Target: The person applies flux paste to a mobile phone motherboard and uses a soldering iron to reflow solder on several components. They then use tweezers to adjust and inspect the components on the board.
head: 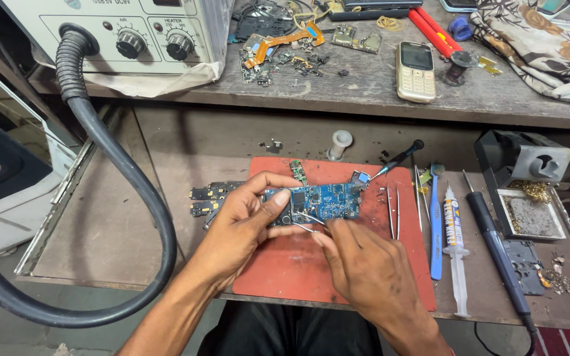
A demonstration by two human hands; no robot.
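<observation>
Right hand [364, 264] is pinching fine tweezers [308, 221] at a blue circuit board [321, 201]; left hand [245, 221] is pinning its edge to the red mat [285, 270] (thin, light, fragile, probably best gripped by bare edges).

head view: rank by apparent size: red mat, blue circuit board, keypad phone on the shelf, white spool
1. red mat
2. blue circuit board, held by the left hand
3. keypad phone, close to the board in apparent size and farther from the camera, so unsure
4. white spool
</observation>
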